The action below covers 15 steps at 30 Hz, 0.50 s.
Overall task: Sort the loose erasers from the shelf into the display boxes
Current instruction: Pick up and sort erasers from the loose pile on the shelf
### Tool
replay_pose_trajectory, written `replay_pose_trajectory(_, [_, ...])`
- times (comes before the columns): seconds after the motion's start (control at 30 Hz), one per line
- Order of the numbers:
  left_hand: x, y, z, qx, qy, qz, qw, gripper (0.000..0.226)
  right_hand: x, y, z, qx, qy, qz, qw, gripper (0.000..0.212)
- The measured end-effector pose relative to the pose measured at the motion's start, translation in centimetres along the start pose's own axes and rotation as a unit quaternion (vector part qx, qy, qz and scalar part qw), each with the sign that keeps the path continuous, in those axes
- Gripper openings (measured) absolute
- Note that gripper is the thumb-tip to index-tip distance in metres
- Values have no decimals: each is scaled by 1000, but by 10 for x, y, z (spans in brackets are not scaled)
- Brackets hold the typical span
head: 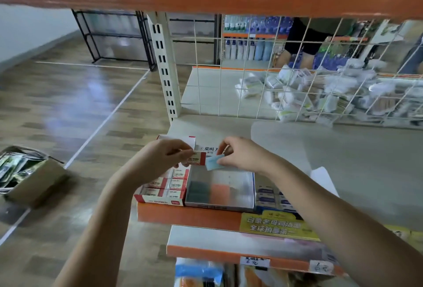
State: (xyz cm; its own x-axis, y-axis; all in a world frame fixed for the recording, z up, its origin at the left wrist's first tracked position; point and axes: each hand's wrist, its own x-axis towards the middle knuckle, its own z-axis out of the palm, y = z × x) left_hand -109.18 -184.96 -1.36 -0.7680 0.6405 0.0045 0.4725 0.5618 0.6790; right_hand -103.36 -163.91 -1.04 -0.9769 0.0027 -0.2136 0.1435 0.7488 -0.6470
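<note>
The red-and-white sleeved 2B eraser (198,158) is pinched in the left hand (160,156) above the red-and-white cardboard display box (160,197) of matching erasers. The right hand (240,154) pinches a pale blue flat eraser (214,163) over the clear-walled middle box (219,191). Each should probably be lowered flat into its own box on the orange-edged shelf (187,217), aligned with the rows.

Pale grey shelf (343,172) with an orange front edge, wire grid at its back. Along the front edge, three display boxes side by side: red-and-white box (160,199) at the left corner, packed with 2B erasers; clear-walled middle box (219,204) touching it, with dark and orange blocks inside, blurred; blue-and-white box (272,197) at the right, partly hidden by a forearm. Further right, possibly a white sheet (322,179) lying flat. Below, wood-pattern floor (68,108) carrying an open cardboard carton (34,183).
</note>
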Motion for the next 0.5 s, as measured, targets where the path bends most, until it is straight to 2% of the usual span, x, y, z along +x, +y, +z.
replay_pose_trajectory(0.2, [-3, -13, -3, -22, 6, -15, 1000, 12, 12, -4, 16, 26, -53, 19, 998, 14])
replay_pose_trajectory(0.5, [-6, -23, -3, -13, 7, -19, 1000, 8, 19, -6, 30, 23, -55, 33, 998, 6])
